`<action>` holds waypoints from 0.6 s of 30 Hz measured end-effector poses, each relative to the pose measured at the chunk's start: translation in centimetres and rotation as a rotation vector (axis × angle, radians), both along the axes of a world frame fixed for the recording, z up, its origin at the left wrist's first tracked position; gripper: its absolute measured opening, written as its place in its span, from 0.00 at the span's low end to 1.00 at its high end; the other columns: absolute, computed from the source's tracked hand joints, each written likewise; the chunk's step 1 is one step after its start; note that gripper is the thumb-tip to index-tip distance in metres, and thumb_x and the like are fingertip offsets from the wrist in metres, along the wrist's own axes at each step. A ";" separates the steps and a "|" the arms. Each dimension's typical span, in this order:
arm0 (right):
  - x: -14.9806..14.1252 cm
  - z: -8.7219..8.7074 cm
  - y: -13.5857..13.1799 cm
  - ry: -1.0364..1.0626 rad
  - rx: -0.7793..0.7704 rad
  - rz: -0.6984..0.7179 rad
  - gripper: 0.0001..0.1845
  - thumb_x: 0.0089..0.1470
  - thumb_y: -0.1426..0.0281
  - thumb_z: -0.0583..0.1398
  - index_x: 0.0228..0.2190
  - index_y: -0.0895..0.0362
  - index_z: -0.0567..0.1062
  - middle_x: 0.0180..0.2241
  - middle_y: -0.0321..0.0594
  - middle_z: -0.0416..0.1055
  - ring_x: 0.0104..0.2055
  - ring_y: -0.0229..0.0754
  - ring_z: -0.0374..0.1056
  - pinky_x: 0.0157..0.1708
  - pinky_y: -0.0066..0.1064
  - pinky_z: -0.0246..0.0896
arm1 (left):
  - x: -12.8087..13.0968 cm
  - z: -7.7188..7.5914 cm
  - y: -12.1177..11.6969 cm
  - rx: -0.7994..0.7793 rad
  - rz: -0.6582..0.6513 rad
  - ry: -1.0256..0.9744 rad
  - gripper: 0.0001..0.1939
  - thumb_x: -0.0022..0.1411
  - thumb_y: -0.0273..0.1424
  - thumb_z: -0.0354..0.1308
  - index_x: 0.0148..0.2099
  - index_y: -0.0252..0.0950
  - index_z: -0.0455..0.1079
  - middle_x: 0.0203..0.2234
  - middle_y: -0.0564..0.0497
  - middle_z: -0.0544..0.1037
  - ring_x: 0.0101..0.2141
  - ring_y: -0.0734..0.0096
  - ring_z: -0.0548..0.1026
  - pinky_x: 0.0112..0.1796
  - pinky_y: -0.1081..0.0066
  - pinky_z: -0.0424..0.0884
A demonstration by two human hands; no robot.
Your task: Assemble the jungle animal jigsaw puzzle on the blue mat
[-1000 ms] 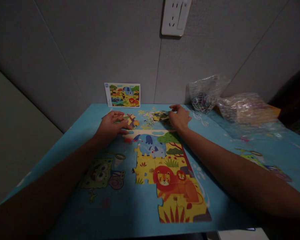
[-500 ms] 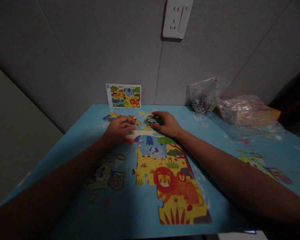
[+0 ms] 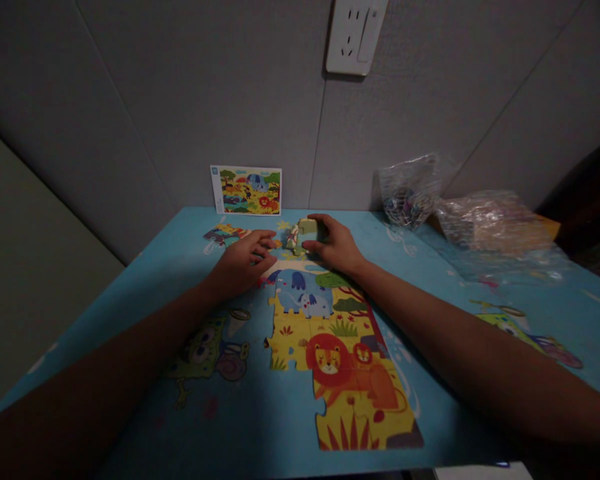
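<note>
Between the thumb and fingers of my right hand (image 3: 337, 245) are a few puzzle pieces (image 3: 307, 228), tilted up on edge with pale greenish faces showing. Just to their left hovers my left hand (image 3: 247, 261), its fingers loosely bent and apart, holding nothing I can see. Loose puzzle pieces (image 3: 225, 233) lie behind that hand, partly covered by it. Nearer to me is a joined section of the jigsaw puzzle (image 3: 350, 360), with blue elephants at its far end and orange lions at its near end. Its left edge is stepped, with open tabs and notches.
A picture card (image 3: 247, 191) of the same animal scene leans on the wall. At the back right sit a clear plastic bag (image 3: 410, 200) with small items and crumpled clear wrapping (image 3: 490, 227). The blue tabletop (image 3: 145, 300) has printed cartoon figures.
My right hand has tipped its pieces from nearly flat to upright, so their paler sides show. My left hand has shifted slightly right, towards them, and its fingers have spread a little.
</note>
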State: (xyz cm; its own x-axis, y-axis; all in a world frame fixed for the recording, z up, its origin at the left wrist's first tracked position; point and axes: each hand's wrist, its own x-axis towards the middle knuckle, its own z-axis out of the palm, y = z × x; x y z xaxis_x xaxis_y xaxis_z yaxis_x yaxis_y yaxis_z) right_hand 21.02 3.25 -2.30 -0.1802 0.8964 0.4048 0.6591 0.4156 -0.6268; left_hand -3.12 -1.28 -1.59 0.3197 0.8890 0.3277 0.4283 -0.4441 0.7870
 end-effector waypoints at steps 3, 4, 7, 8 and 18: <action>-0.2 -0.1 0.1 0.342 -0.021 0.115 0.27 0.42 0.64 0.69 0.46 0.56 0.73 0.41 0.42 0.77 0.42 0.47 0.72 0.47 0.42 0.66 | 0.1 -0.1 0.0 -0.041 0.012 -0.053 0.33 0.54 0.38 0.63 0.61 0.33 0.63 0.45 0.42 0.76 0.34 0.71 0.76 0.36 0.68 0.76; -0.5 0.0 0.0 0.439 -0.038 0.153 0.25 0.42 0.62 0.69 0.43 0.56 0.73 0.37 0.39 0.76 0.39 0.45 0.71 0.44 0.39 0.67 | 0.2 -0.1 -0.1 -0.051 0.014 -0.068 0.36 0.54 0.38 0.64 0.63 0.33 0.61 0.46 0.42 0.76 0.34 0.70 0.77 0.36 0.68 0.76; -1.8 0.3 -0.9 0.619 -0.099 0.257 0.24 0.41 0.57 0.70 0.36 0.54 0.71 0.29 0.33 0.73 0.31 0.40 0.68 0.36 0.34 0.66 | 0.5 0.1 -0.4 -0.042 0.028 -0.076 0.33 0.54 0.39 0.65 0.60 0.34 0.64 0.45 0.44 0.77 0.37 0.67 0.78 0.38 0.67 0.76; -2.2 0.4 -1.3 0.640 -0.120 0.281 0.24 0.41 0.55 0.71 0.35 0.54 0.71 0.28 0.32 0.72 0.30 0.39 0.67 0.34 0.33 0.65 | 0.6 0.2 -0.5 -0.024 0.043 -0.060 0.28 0.54 0.40 0.64 0.55 0.35 0.68 0.42 0.46 0.78 0.37 0.65 0.78 0.39 0.67 0.76; -1.1 -0.1 -0.2 0.669 0.155 -0.136 0.22 0.54 0.47 0.60 0.30 0.54 0.69 0.24 0.33 0.66 0.27 0.38 0.62 0.29 0.30 0.60 | 0.9 1.0 -0.5 -0.203 0.132 -0.281 0.18 0.57 0.42 0.64 0.41 0.38 0.62 0.15 0.57 0.72 0.18 0.71 0.73 0.20 0.75 0.68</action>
State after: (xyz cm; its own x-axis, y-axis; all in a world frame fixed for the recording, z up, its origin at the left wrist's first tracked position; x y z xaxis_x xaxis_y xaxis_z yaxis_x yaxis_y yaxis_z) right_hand 19.97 3.02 -2.38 0.2619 0.8161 0.5152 0.2048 0.4746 -0.8560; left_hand -2.25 -1.81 -0.58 0.1211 0.9726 0.1986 0.2264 -0.2219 0.9484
